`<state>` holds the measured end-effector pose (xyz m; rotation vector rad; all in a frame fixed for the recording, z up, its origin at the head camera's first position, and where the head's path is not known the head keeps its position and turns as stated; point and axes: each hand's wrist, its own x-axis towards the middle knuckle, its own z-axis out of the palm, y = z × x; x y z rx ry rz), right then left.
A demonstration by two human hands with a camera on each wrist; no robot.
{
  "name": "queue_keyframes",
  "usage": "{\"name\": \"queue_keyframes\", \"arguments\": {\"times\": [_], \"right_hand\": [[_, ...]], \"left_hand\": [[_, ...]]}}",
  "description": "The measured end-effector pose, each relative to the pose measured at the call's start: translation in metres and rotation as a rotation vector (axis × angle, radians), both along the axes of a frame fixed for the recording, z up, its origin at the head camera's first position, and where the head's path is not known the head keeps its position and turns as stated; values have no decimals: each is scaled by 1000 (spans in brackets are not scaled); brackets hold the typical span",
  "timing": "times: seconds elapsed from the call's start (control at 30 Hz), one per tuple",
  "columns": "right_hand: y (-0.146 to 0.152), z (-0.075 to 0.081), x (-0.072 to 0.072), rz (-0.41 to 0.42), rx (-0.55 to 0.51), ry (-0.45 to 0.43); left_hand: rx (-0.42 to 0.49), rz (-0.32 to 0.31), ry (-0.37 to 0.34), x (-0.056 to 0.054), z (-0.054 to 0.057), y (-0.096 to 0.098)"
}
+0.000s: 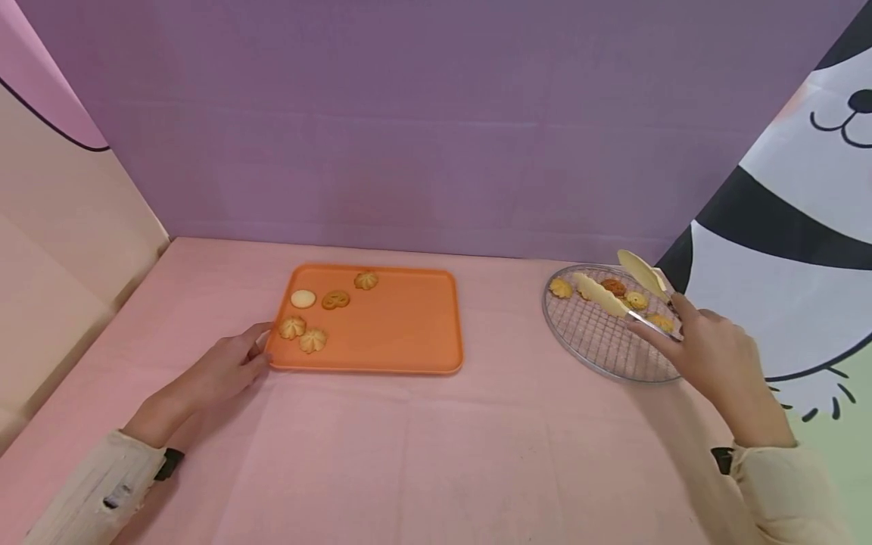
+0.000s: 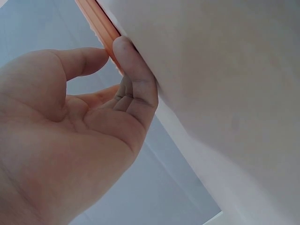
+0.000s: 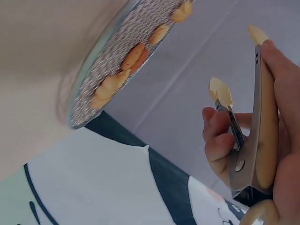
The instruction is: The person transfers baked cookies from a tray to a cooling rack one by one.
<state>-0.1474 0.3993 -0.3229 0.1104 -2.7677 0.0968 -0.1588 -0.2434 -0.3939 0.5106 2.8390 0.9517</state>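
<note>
At the left edge of an orange tray (image 1: 402, 322), my left hand (image 1: 221, 367) pinches the rim between thumb and fingers. On the tray lie a pale oval cookie (image 1: 303, 299), a pretzel-shaped cookie (image 1: 335, 300) and several ridged, flower-shaped cookies (image 1: 312, 341). My right hand (image 1: 724, 354) grips metal tongs (image 3: 263, 126) with cream-coloured tips, spread apart and with nothing between them. These tips hang over a round wire rack (image 1: 596, 333), where several cookies, among them a brown one (image 1: 614, 287), lie along the far side.
A pink cloth (image 1: 422, 446) covers the table. Behind it rises a purple backdrop (image 1: 436, 151), with a panda-printed panel (image 1: 777, 295) close by the rack on the right. A pale side panel (image 1: 61, 250) stands at the left.
</note>
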Motion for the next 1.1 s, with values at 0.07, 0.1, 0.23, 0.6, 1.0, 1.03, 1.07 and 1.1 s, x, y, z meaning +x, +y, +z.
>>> {"name": "queue_keyframes", "arguments": {"times": [0.07,0.1,0.23,0.6,1.0,1.03,1.07,1.1], "right_hand": [[-6,2,1,2,-1,-8],[-8,2,2,-1,3,-18],[-18,5,4,-4,6,-53],[-42,3,11,94,-7,58],[-77,-3,10,268,18,234],[-80,-3,10,275,19,235],[-84,-3,11,265,26,215],[-87,-2,12,262,31,204]], "left_hand": [[3,-2,4,0,0,0],[4,-2,6,0,0,0],[4,-4,9,0,0,0],[0,-5,24,1,-2,1],[-1,-2,7,1,0,0],[-1,-2,7,1,-1,0],[0,-2,7,1,-1,0],[-1,-1,9,1,-1,0]]}}
